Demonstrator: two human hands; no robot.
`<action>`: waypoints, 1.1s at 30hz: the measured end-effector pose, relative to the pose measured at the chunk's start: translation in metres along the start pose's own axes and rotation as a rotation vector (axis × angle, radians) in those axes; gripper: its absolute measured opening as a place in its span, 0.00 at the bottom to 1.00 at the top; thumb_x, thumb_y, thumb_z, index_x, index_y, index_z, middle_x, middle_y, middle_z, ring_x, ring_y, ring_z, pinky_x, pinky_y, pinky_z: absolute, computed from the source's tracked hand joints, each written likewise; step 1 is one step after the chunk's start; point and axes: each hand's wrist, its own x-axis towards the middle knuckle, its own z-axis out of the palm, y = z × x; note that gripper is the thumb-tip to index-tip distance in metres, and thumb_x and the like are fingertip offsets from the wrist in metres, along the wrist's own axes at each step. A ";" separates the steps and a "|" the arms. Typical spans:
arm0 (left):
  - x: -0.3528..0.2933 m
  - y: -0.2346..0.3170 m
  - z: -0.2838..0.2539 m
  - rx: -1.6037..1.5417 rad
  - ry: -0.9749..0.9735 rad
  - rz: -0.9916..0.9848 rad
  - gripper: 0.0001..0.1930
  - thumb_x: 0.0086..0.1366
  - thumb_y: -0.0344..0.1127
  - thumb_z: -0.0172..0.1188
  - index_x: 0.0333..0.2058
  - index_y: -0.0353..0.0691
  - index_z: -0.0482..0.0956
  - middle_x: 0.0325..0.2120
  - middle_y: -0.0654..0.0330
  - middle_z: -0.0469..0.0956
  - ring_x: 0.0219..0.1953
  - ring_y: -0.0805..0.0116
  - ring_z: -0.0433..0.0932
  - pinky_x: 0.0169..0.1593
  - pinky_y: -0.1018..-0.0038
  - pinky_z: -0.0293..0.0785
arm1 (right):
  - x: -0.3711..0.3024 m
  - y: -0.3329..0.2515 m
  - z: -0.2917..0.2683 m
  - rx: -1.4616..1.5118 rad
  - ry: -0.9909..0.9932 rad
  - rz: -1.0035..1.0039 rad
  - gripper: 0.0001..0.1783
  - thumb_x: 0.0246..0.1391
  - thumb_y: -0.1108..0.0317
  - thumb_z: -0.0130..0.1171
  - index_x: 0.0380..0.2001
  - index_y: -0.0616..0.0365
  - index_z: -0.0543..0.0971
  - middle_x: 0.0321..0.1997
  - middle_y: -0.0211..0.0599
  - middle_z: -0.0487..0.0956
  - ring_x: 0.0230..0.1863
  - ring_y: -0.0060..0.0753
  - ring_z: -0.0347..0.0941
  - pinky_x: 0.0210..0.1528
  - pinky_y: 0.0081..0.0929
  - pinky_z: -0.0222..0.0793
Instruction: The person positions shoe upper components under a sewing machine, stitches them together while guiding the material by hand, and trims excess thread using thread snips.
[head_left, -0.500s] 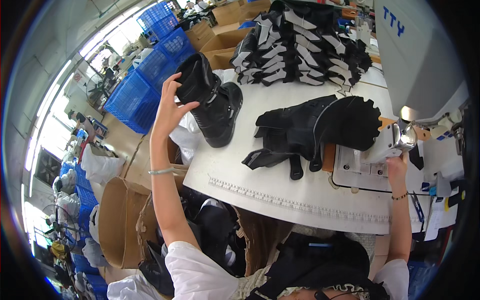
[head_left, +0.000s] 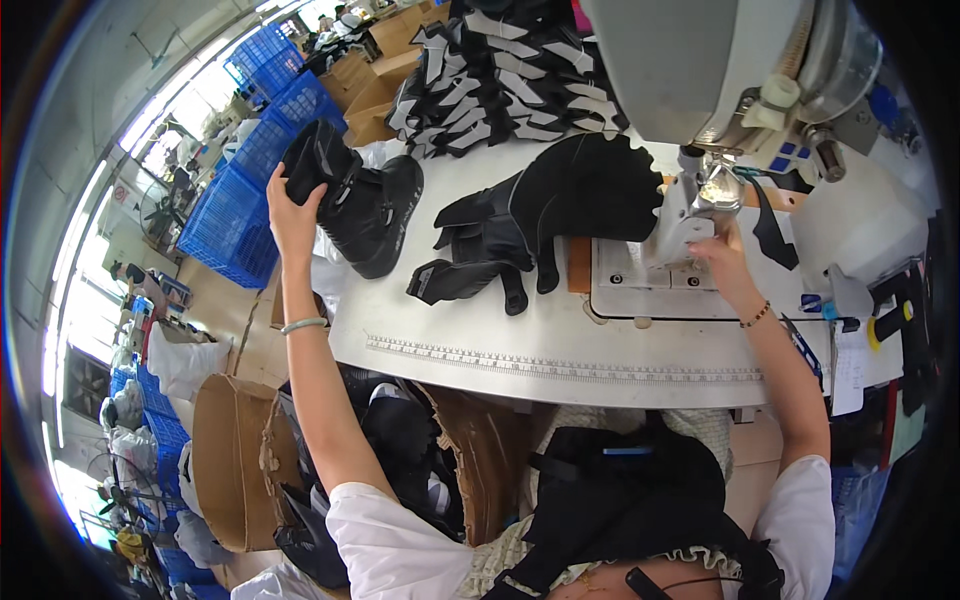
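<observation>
At the left of the white table (head_left: 480, 360), a black boot (head_left: 368, 215) leans toward the left. My left hand (head_left: 295, 215) grips its upper shaft, thumb on the near side and fingers around the far edge. My right hand (head_left: 728, 268) is at the low metal head of a sewing machine (head_left: 690, 215), its thumb against the front. The fingers are bent and partly hidden, and what they hold does not show. Between my hands lies a black boot upper (head_left: 585, 190), its notched edge reaching to the machine head and its straps hanging toward me.
Stacked black pieces with white tabs (head_left: 510, 85) fill the back of the table. A ruler strip (head_left: 560, 368) runs along the front edge. Below left stands an open carton (head_left: 235, 460) beside dark shoe parts. Blue crates (head_left: 230, 225) stand beyond, and a black strip (head_left: 772, 225) lies right of the machine.
The whole view has shifted, with the table and machine now farther left. The boot tilts more to the left in my left hand. My right hand has turned, its thumb now pointing left.
</observation>
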 end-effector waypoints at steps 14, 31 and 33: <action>-0.136 0.171 -0.005 -0.192 -0.505 0.019 0.18 0.51 0.34 0.64 0.40 0.36 0.71 0.35 0.57 0.73 0.40 0.59 0.73 0.50 0.66 0.65 | 0.000 -0.003 0.010 0.219 -0.109 -0.011 0.47 0.37 0.85 0.57 0.61 0.59 0.48 0.55 0.41 0.63 0.51 0.31 0.67 0.46 0.26 0.72; -0.181 0.243 0.046 0.090 -0.215 0.449 0.08 0.50 0.31 0.59 0.22 0.37 0.67 0.21 0.55 0.66 0.26 0.55 0.66 0.31 0.66 0.61 | -0.011 -0.016 0.012 -0.091 -0.019 -0.215 0.34 0.36 0.80 0.55 0.52 0.62 0.60 0.49 0.41 0.66 0.50 0.33 0.64 0.53 0.26 0.60; -0.195 0.256 0.037 0.118 -0.247 0.426 0.08 0.49 0.30 0.59 0.24 0.36 0.68 0.23 0.55 0.66 0.27 0.57 0.66 0.32 0.67 0.61 | -0.013 -0.013 0.013 -0.241 0.044 -0.269 0.34 0.35 0.80 0.55 0.51 0.63 0.60 0.49 0.42 0.66 0.51 0.35 0.64 0.54 0.26 0.59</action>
